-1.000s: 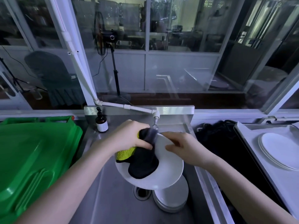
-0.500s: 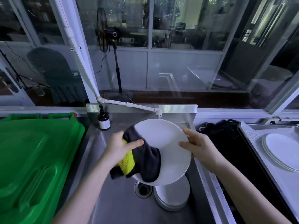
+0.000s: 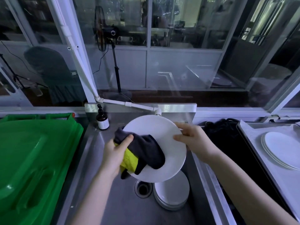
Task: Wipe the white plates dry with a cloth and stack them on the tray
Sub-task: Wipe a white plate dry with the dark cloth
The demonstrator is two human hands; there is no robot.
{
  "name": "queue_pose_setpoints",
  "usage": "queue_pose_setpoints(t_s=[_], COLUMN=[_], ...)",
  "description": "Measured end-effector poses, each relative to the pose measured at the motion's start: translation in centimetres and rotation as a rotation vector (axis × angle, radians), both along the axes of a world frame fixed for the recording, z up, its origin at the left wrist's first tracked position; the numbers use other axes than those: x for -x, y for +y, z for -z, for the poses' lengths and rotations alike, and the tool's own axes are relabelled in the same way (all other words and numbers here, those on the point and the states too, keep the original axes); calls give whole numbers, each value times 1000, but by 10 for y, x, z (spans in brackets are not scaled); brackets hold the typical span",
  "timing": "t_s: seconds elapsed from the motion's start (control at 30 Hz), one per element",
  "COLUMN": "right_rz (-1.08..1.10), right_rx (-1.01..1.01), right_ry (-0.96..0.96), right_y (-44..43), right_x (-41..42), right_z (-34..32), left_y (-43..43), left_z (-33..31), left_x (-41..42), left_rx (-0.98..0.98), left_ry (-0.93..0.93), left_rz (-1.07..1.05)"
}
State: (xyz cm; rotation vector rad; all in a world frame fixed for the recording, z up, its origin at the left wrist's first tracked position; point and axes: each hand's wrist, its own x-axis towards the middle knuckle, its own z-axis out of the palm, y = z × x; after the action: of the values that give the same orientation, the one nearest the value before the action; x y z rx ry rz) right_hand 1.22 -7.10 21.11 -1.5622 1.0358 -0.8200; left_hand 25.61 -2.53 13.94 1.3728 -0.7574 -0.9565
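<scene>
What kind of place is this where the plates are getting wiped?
Most likely the washing-up corner of a big kitchen, like a restaurant's. Clues: a deep steel sink with white plates stacked in it, a metal tray holding more plates, and a large green bin beside the sink.

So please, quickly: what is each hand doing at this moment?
Left hand: closed, holding the cloth against the plate.
Right hand: closed, holding the plate by its rim.
</scene>
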Motion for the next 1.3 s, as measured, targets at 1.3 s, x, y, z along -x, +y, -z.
queue_pose_setpoints(t_s=[1.3], right_rz=[231], right_rx=[289], right_ry=[157], right_y=[3], right_x=[-3], right_z=[18], left_y=[2], left_z=[-20], left_x=[2], left_rx=[-74], left_ry=[-327], left_rz=[240])
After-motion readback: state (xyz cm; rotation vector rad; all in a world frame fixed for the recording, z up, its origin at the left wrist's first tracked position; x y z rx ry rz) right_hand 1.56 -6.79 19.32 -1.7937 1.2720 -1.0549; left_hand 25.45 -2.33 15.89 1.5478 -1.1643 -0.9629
